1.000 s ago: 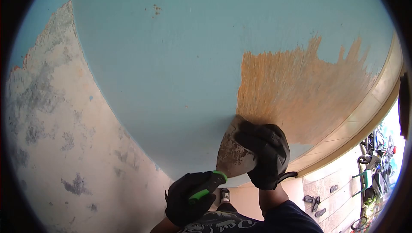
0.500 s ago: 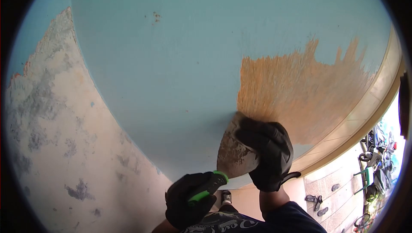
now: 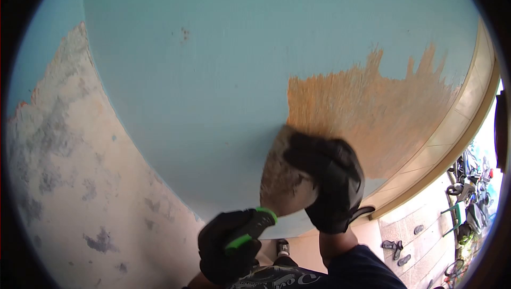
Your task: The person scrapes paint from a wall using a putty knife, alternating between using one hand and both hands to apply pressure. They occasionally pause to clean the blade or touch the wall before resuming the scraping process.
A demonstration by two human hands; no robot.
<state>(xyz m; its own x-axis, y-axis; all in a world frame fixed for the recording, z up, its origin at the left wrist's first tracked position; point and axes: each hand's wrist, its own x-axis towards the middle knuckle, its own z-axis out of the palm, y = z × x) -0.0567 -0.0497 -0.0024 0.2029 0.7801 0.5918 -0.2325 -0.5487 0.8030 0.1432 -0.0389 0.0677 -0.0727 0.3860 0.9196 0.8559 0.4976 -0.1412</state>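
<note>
The left grip (image 3: 226, 249), a hand in a black glove, is closed tight around the green and black handle of a scraper (image 3: 282, 185). The right grip (image 3: 332, 180) is in a black glove too. It has bent fingers against the side of the blade – I cannot tell if they are clamped on it.

In the head view, the scraper tilts up from the handle, and its dirty, wide blade reaches the blue wall (image 3: 186, 86). The far end is at the low left corner of a rough orange-brown patch (image 3: 362, 102). On the left is a pale wall (image 3: 74, 182) with grey spots. On the right, a cream ledge (image 3: 447, 134) bends past the patch – beyond it are dark slippers (image 3: 394, 246) and motorbikes (image 3: 471, 198).
</note>
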